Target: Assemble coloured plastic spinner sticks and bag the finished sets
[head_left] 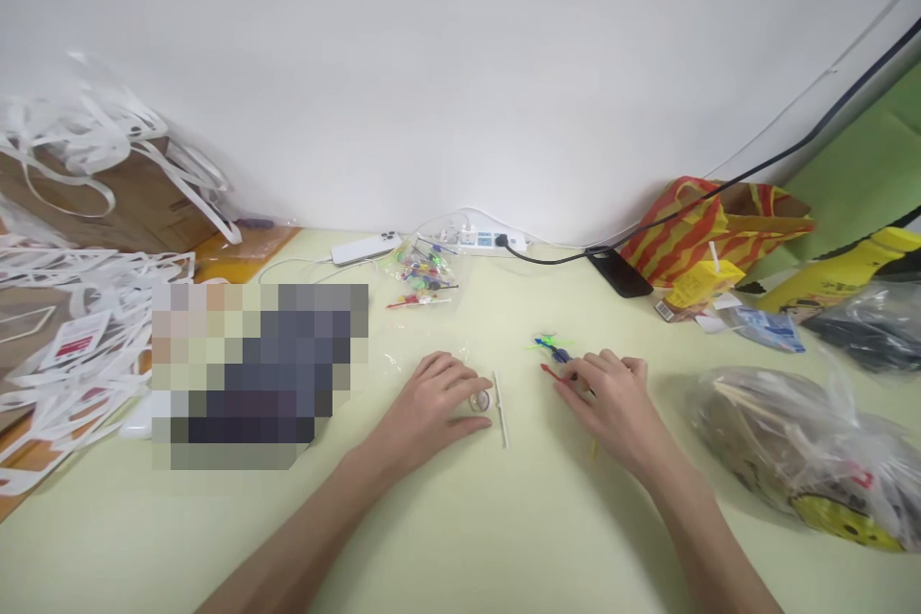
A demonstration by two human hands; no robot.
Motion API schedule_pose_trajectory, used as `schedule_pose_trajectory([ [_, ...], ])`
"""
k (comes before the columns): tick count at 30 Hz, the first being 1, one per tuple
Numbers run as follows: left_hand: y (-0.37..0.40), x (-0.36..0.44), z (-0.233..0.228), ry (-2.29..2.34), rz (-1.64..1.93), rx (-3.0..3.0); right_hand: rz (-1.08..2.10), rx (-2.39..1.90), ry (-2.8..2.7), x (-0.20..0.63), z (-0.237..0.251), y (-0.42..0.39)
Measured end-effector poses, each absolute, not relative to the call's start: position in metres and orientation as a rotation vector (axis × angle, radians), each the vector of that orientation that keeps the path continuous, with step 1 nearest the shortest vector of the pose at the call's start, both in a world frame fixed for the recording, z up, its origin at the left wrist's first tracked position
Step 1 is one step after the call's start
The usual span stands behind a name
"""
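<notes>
Left hand [438, 400] was laid palm down on the pale green tabletop [446, 537], fingers curled loosely over a small roll of clear tape [480, 400] that was touched at the thumb side; whether it was truly gripped could not be told. Just beside that roll, a thin white stick [500, 410] was seen lying flat. Right hand [611, 398] was rested near it, fingers pinched on a small red and blue toy piece [557, 366], with green blades [551, 342] seen at its far end. Farther back, a clear bag of coloured small parts [422, 274] was placed near a white power strip [484, 238] and a white phone [366, 248]. A lumpy plastic bag [806, 451] was lying at the right, and white paper strips [79, 326] were piled at the left.
</notes>
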State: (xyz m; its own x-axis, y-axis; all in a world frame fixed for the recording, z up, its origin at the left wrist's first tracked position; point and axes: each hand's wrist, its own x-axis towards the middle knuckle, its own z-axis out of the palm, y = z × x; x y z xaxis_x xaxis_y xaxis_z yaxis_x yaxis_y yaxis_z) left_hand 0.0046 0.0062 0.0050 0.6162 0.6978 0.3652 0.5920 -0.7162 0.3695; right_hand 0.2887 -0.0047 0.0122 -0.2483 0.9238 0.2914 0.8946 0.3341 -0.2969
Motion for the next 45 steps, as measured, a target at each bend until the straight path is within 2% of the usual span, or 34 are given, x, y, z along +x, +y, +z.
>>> schedule_pose_trajectory([
  [7, 0.002, 0.011, 0.003, 1.063, 0.723, 2.655, 0.190, -1.622, -2.235, 0.288, -0.006, 0.001],
  [14, 0.005, 0.009, 0.001, 1.051, 0.726, 2.666, 0.395, -1.533, -2.099, 0.282, 0.009, -0.003],
  [21, 0.000, 0.016, 0.010, 1.052, 0.959, 2.650, 0.721, -1.415, -1.743, 0.262, 0.028, -0.013],
  [26, -0.012, 0.031, 0.013, 1.001, 1.041, 2.590, 0.919, -1.240, -1.721, 0.237, 0.022, -0.024],
  [36, -0.020, 0.033, 0.019, 1.012, 1.176, 2.242, 1.097, -1.092, -1.476, 0.221, 0.016, -0.033],
  [40, -0.019, 0.031, 0.023, 1.089, 1.202, 2.008, 1.146, -1.067, -1.540, 0.223, 0.016, -0.029],
  [45, -0.016, 0.029, 0.018, 1.077, 1.156, 2.006, 1.277, -1.001, -1.538, 0.217, 0.017, -0.026],
])
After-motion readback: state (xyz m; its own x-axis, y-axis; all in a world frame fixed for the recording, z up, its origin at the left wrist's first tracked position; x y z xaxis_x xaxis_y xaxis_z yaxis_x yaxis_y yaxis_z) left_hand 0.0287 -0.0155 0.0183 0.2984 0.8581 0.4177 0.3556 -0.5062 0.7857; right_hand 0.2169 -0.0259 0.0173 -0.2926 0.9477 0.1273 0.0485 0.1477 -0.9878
